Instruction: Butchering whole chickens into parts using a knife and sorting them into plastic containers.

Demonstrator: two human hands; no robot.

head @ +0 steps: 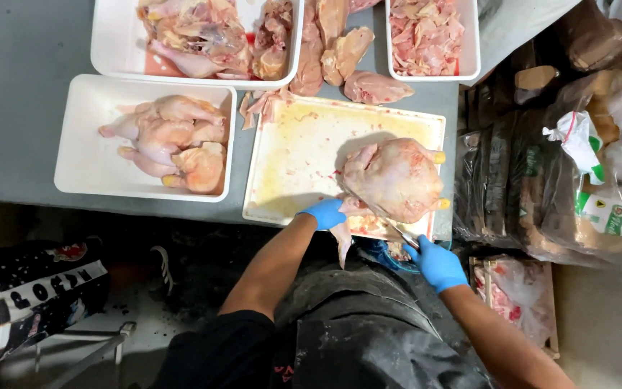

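A person seen from above is standing at a grey table (30, 65) and working on a whole raw chicken (395, 179), which is lying near the front right corner of a stained white cutting board (289, 155). The left hand (324, 213), in a blue glove, is closing around a flap of skin and meat at the bird's near edge, by the board's front rim. The right hand (437, 265), also gloved in blue, is gripping a knife (402, 235) whose blade is pointing in under the chicken. The bird is looking pale pink and yellowish, plump, with stubby leg ends sticking out to the right. It is likely soft, wet and slippery, fairly heavy for one hand, so a firm pinch on a leg or loose skin seems the surest hold. A white tray (80, 155) of chicken legs is sitting to the left of the board, with more trays of cut pieces and scraps behind, and loose fillets (376, 88) lying on the table between them
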